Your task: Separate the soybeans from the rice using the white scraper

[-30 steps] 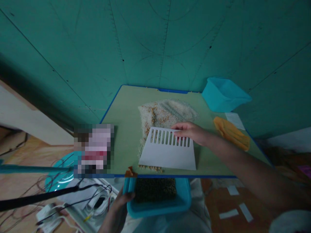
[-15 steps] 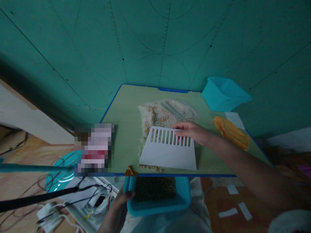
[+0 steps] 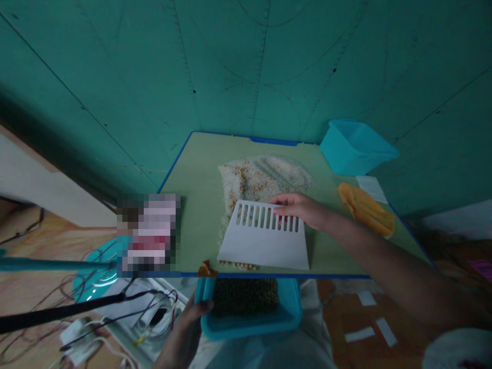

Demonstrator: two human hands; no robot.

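Observation:
My right hand [image 3: 298, 209] grips the slotted top edge of a white plastic scraper [image 3: 265, 243], its fingers partly behind the slots. The scraper leans over the table, its wide lower edge near the front rim. Yellowish beans [image 3: 240, 266] lie along that edge at the front left. Behind it spreads a heap of white rice-like grains [image 3: 269, 177] mixed with orange-tan beans. Below the table's front edge, my left hand [image 3: 190, 320] is closed on the left wall of a blue plastic tub [image 3: 290, 307], thumb over the rim. Dark small grains or beans [image 3: 246, 297] fill part of the tub.
A turquoise bin [image 3: 353, 148] stands at the table's back right corner, with a yellow cloth [image 3: 367, 209] in front of it. A blurred-out pinkish object [image 3: 154, 230] sits at the left edge. Brown tape [image 3: 207, 269] sticks to the front rim. Cables and a power strip [image 3: 82, 335] lie lower left.
The scraper has shifted very slightly left with my right hand, and the beans at its lower left edge look a little more gathered. My left hand and the tub look almost the same.

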